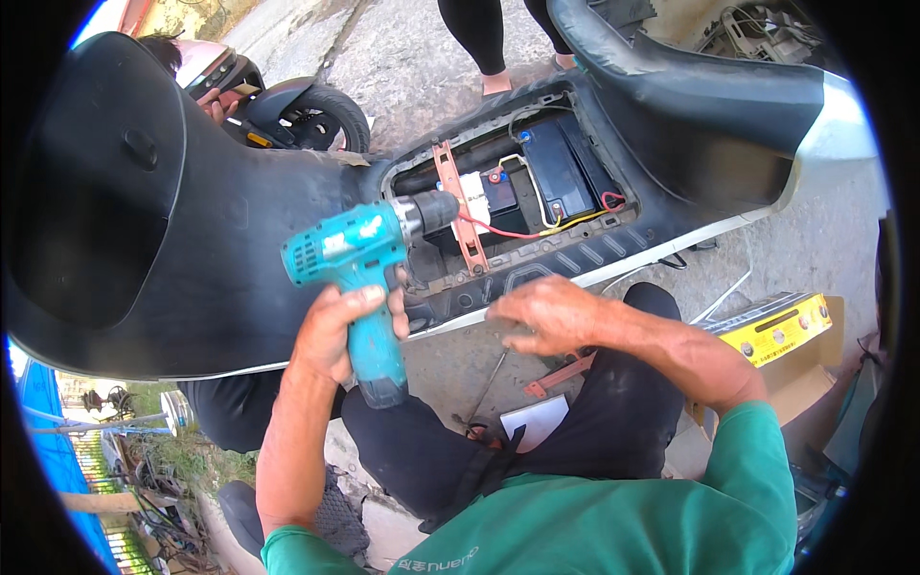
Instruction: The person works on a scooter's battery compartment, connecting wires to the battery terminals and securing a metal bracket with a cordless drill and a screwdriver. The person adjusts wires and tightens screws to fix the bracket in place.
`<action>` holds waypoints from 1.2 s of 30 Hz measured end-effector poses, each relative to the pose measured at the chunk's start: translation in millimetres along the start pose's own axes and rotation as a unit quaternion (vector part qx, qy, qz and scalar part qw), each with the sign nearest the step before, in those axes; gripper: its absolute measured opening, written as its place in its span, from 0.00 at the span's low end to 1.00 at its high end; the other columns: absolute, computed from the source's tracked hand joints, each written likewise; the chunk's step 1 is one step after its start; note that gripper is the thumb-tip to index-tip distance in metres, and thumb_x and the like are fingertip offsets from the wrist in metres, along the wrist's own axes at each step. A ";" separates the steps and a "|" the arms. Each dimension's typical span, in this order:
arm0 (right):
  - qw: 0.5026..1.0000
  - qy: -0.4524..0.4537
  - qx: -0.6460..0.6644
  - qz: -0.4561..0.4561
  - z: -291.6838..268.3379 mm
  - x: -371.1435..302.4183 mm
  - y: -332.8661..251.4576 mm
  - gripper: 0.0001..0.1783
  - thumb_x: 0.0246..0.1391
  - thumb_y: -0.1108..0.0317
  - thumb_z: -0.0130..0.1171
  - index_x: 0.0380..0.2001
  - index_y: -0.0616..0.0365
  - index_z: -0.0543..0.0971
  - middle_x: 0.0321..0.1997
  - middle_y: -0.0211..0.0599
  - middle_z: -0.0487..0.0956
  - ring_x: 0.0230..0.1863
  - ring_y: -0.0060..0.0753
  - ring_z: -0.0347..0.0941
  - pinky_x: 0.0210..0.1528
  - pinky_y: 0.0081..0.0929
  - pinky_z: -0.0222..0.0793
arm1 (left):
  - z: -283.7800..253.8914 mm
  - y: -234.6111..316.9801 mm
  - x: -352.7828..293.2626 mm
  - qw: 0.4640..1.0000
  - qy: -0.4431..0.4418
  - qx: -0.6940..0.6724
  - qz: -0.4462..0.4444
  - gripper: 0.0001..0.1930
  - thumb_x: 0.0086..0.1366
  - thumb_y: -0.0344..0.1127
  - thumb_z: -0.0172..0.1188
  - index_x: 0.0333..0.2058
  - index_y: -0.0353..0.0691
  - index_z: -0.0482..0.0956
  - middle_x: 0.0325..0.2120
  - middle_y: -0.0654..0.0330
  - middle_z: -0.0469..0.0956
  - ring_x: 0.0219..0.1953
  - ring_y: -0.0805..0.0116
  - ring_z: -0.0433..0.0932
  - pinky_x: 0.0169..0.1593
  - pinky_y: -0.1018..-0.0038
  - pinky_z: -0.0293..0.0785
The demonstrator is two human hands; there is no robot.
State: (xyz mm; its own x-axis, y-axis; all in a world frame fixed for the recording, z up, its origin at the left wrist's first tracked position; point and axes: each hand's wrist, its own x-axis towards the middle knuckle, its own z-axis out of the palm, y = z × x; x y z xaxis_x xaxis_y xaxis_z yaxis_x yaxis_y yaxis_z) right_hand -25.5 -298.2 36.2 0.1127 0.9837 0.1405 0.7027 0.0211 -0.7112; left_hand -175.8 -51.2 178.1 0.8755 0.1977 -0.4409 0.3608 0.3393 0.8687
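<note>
Left hand: the left hand (337,331) is wrapped tight round the grip of a teal cordless drill (362,264), chuck pointing into the scooter's open battery bay (522,187).
Right hand: the right hand (540,311) rests loosely open, fingers spread, on the bay's near edge, holding nothing.
Packages: a yellow-topped box (778,328) sits in brown cardboard by the right knee.
Hidden: a bystander's legs (484,38) are cut off at the top; the drill bit cannot be made out.

— The drill (355,259) in the left hand (335,326) is teal, with a black chuck.
— And past the right hand (541,311)?
— An orange-red bracket (460,206), red and yellow wires (565,222), a black battery (561,168).
</note>
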 end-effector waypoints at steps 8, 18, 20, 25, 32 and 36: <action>0.942 0.313 -0.120 -0.004 -25.4 100.2 111.5 0.20 0.55 0.54 0.63 0.45 0.55 0.84 0.45 0.42 0.82 0.51 0.48 0.76 0.55 0.47 0.71 | -12.4 70.1 110.4 0.962 0.094 0.256 0.036 0.18 0.63 0.33 0.64 0.50 0.32 0.80 0.43 0.53 0.86 0.31 0.68 0.84 0.36 0.68 0.83; 0.950 0.281 -0.134 0.030 -16.4 108.9 116.0 0.16 0.58 0.53 0.61 0.37 0.51 0.88 0.45 0.36 0.81 0.54 0.42 0.73 0.57 0.43 0.66 | -33.2 96.2 172.6 0.942 0.085 0.325 0.023 0.15 0.59 0.32 0.67 0.42 0.29 0.84 0.30 0.55 0.84 0.29 0.70 0.82 0.33 0.73 0.80; 0.947 0.289 -0.139 0.024 -15.0 109.3 119.9 0.16 0.59 0.52 0.61 0.37 0.52 0.88 0.44 0.37 0.81 0.53 0.43 0.73 0.58 0.43 0.66 | -29.2 96.3 175.8 0.940 0.081 0.331 0.027 0.14 0.62 0.33 0.65 0.43 0.29 0.84 0.30 0.56 0.84 0.29 0.71 0.82 0.33 0.74 0.79; 0.947 0.282 -0.153 0.032 -16.7 109.3 119.8 0.17 0.59 0.52 0.61 0.38 0.52 0.87 0.44 0.37 0.81 0.53 0.43 0.74 0.58 0.43 0.67 | -28.5 97.8 181.6 0.932 0.064 0.355 0.030 0.14 0.59 0.35 0.67 0.41 0.30 0.85 0.29 0.54 0.84 0.28 0.70 0.83 0.31 0.73 0.81; 0.953 0.250 -0.171 0.032 -20.9 110.1 115.2 0.25 0.47 0.49 0.71 0.44 0.53 0.84 0.52 0.39 0.79 0.57 0.47 0.72 0.59 0.45 0.67 | -33.1 93.3 176.5 0.925 0.053 0.375 0.027 0.14 0.62 0.34 0.66 0.43 0.30 0.84 0.36 0.55 0.86 0.31 0.72 0.83 0.37 0.74 0.82; 0.950 0.254 -0.178 0.025 -18.0 111.1 115.3 0.29 0.43 0.49 0.74 0.47 0.53 0.83 0.56 0.40 0.77 0.59 0.47 0.71 0.60 0.46 0.66 | -37.1 93.7 176.7 0.920 0.052 0.387 0.026 0.15 0.64 0.35 0.65 0.45 0.30 0.83 0.40 0.56 0.87 0.32 0.73 0.83 0.39 0.75 0.83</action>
State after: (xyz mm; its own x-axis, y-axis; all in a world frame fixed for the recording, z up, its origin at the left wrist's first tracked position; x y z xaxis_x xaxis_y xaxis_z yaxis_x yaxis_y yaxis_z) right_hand 80.7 -189.8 -17.8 0.4143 0.7660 0.4915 0.8700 -0.1747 -0.4610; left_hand 0.8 49.7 173.2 0.8777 0.2949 -0.3778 0.4743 -0.4211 0.7731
